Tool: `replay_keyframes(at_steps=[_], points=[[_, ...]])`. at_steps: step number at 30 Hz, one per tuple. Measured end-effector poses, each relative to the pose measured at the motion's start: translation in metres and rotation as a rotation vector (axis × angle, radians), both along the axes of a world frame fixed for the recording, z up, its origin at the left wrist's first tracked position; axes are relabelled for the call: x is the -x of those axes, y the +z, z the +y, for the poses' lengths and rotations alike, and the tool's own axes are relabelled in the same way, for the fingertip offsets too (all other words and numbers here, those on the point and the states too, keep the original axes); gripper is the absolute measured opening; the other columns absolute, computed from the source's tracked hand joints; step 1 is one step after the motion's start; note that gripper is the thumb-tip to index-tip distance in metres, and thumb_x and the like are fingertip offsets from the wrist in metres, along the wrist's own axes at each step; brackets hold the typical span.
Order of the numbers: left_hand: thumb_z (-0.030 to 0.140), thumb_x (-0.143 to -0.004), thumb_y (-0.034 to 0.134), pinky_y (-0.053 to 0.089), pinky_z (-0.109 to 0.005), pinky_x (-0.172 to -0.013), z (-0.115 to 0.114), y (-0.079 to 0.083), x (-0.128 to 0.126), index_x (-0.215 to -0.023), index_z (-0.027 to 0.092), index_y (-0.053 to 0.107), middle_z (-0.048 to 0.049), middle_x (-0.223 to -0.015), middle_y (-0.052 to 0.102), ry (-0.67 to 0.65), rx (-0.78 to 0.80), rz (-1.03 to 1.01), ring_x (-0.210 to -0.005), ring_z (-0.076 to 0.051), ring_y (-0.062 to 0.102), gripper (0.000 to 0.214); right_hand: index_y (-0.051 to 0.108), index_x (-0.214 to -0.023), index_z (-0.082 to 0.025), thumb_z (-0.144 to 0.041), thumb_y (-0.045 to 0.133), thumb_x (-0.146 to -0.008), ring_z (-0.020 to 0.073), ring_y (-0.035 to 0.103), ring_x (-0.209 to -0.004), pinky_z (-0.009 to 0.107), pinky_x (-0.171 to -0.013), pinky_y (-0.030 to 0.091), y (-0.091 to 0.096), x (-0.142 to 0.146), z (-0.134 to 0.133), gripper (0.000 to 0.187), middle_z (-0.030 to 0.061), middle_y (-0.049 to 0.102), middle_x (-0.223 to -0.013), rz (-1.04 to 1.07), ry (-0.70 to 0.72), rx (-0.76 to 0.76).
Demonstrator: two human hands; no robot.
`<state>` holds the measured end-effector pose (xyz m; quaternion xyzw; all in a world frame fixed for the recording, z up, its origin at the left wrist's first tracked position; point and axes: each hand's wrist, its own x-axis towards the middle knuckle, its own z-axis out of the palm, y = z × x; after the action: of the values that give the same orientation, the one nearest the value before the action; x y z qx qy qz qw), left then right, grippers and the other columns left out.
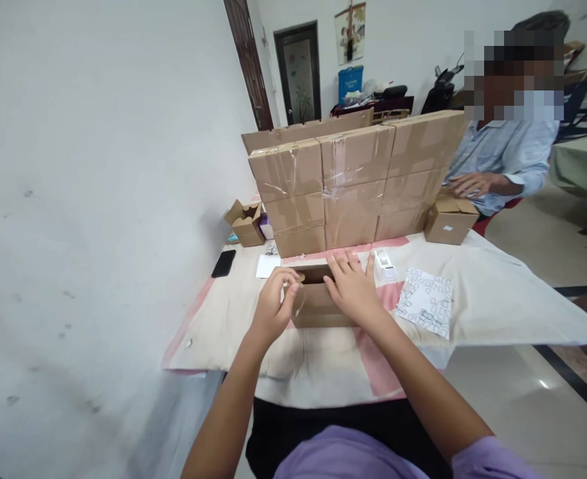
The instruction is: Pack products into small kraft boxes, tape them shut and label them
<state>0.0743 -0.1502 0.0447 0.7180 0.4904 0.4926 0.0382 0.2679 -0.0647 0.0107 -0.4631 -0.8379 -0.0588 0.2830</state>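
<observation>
A small brown cardboard box (318, 303) lies on the cloth-covered table (497, 299) right in front of me, its top open. My left hand (274, 305) is curled at the box's left end, fingers pinched on the side flap. My right hand (353, 287) lies on the box's right part with fingers stretched forward over the top edge, pressing it.
A wall of taped cardboard boxes (353, 189) stands behind. A white tape dispenser (383, 265), a label sheet (427, 301), a black phone (223, 263), a white paper (267, 266) and an open small box (246, 223) lie around. Another person (507, 156) sits at the far right, hand on a box (450, 219).
</observation>
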Motion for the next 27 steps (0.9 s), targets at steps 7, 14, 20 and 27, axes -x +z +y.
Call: replay_keyframes(at_steps=[7, 14, 20, 27], points=[[0.034, -0.101, 0.041, 0.053, -0.037, -0.089, 0.045, 0.006, 0.013, -0.096, 0.023, 0.055, -0.0062, -0.105, 0.071, -0.131, 0.438, 0.184, -0.097, -0.021, 0.066, 0.018, 0.05, -0.153, -0.011, -0.049, 0.037, -0.102, 0.0414, 0.033, -0.151, 0.065, -0.122, 0.014, -0.038, 0.002, -0.019, 0.064, 0.0184, 0.043, -0.16, -0.161, -0.035, 0.175], [0.03, -0.099, 0.041, 0.05, -0.041, -0.099, 0.078, -0.013, 0.006, -0.094, 0.024, 0.059, -0.0066, -0.116, 0.071, -0.163, 0.521, 0.32, -0.109, -0.023, 0.063, 0.02, 0.046, -0.155, -0.011, -0.05, 0.035, -0.103, 0.0417, 0.033, -0.151, 0.065, -0.122, 0.013, -0.037, -0.001, -0.019, 0.066, 0.0176, 0.04, -0.162, -0.167, -0.008, 0.199], [0.03, -0.099, 0.042, 0.047, -0.046, -0.104, 0.091, -0.017, 0.004, -0.097, 0.023, 0.061, -0.0081, -0.119, 0.071, -0.058, 0.528, 0.383, -0.118, -0.027, 0.061, 0.02, 0.049, -0.153, -0.012, -0.051, 0.036, -0.103, 0.0403, 0.031, -0.152, 0.063, -0.123, 0.013, -0.038, -0.002, -0.021, 0.065, 0.0169, 0.041, -0.162, -0.138, -0.006, 0.169], [0.029, -0.098, 0.044, 0.049, -0.041, -0.095, 0.101, -0.027, 0.0, -0.096, 0.022, 0.061, -0.0084, -0.108, 0.072, 0.006, 0.532, 0.437, -0.106, -0.027, 0.065, 0.018, 0.047, -0.155, -0.012, -0.051, 0.037, -0.104, 0.0391, 0.033, -0.151, 0.061, -0.123, 0.015, -0.041, -0.001, -0.02, 0.065, 0.0185, 0.043, -0.16, -0.118, -0.005, 0.149]])
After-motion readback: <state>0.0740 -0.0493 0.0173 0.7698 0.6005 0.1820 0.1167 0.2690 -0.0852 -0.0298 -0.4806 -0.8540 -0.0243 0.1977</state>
